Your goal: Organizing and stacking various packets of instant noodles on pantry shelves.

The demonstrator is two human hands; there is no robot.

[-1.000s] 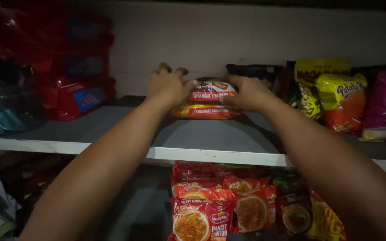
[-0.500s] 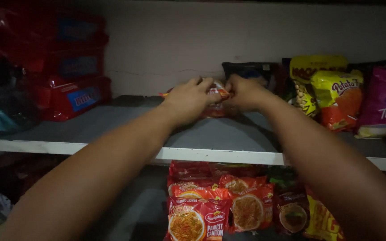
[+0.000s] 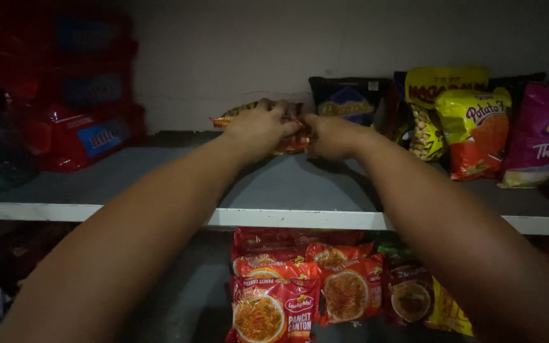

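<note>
Both hands reach to the back of the grey upper shelf [image 3: 160, 171]. The left hand [image 3: 258, 130] lies with fingers curled down over the stack of flat red-and-orange plastic noodle packets [image 3: 290, 145]; its grip is closed onto the packets' left end and top, and a corner of wrapper [image 3: 223, 120] sticks out past the knuckles. The right hand [image 3: 332, 136] is closed on the right end of the same stack, fingers folded in, so the packets sit pinched between the two hands near the back wall. How far the fingers wrap underneath cannot be told.

Just right of the hands stands a dark blue snack bag [image 3: 349, 98], then a yellow peanut bag [image 3: 436, 105], a yellow-and-red crisp bag [image 3: 478, 130] and a purple snack bag [image 3: 541, 136], all upright against the wall. At the far left of the shelf sit stacked red plastic packs [image 3: 77, 136]. On the lower shelf, below the white shelf edge [image 3: 300, 219], lie more red noodle packets [image 3: 274, 308].
</note>
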